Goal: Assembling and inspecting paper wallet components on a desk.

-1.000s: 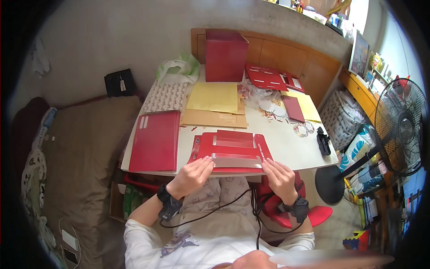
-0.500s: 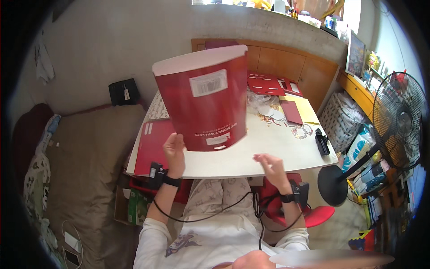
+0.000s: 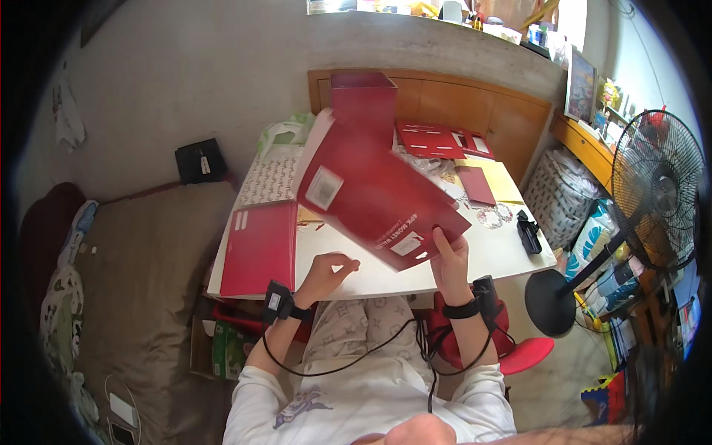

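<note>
A large dark-red card sheet (image 3: 371,174) with white printing and a white label is held tilted above the white table (image 3: 326,278). My right hand (image 3: 450,259) pinches its lower right corner, thumb on top and fingers mostly hidden beneath. My left hand (image 3: 326,274) is free of the sheet, over the table's front edge, with thumb and fingers curved and a gap between them. Left of the sheet, a red folder-like piece (image 3: 259,248) lies flat. Behind the sheet stands a tall dark-red box (image 3: 363,100), its lower part covered.
Toward the back right are red printed card pieces (image 3: 434,139), a small dark-red booklet (image 3: 475,185) on yellow paper, and beaded rings (image 3: 491,217). A black device (image 3: 529,233) sits at the right edge. A black fan (image 3: 660,185) stands right; cables run from my wrists.
The sheet has passed from my left hand to my right and tilted, its lower end swinging right. My left hand has moved right and down, away from it. The tall box behind now shows.
</note>
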`<state>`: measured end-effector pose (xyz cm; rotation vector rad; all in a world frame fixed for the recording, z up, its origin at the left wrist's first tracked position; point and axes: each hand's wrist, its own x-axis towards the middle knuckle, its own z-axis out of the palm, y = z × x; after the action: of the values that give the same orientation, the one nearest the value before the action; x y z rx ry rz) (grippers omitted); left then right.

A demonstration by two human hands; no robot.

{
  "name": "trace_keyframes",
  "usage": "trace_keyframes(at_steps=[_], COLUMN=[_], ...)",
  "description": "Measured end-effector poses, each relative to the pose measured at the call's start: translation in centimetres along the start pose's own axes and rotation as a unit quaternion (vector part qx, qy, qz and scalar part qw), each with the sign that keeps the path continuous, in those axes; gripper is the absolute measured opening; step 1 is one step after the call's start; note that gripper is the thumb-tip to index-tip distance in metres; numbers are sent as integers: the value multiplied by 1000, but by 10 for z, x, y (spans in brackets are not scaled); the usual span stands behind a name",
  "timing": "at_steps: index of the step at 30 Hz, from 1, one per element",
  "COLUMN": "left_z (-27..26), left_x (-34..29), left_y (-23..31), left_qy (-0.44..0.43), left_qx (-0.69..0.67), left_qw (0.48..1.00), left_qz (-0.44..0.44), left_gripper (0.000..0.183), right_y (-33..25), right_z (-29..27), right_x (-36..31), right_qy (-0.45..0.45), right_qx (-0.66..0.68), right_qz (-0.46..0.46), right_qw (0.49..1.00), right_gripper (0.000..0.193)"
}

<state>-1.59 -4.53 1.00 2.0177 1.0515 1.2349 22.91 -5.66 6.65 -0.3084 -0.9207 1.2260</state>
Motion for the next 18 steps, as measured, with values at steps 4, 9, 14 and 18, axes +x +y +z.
trace_keyframes(at_steps=[4,9,14,18], left_z=[-11,-22,-17,1], left_x=[-2,19,34,28], left_y=[52,114,91,78], left_qy=[96,172,70,25], left_qx=[143,399,370,360], left_qw=[980,841,860,852], left_qz=[98,324,343,380], left_gripper=[9,42,49,47], right_y=[-3,-5,-9,-2], right_z=[-1,21,22,17], right_x=[-3,-13,-17,-21], right_qy=[-24,-142,-194,-241], right_qx=[-262,-400,-414,-470], right_qz=[-34,-114,-97,-95], right_qw=[964,898,884,844], right_gripper=[19,20,18,14])
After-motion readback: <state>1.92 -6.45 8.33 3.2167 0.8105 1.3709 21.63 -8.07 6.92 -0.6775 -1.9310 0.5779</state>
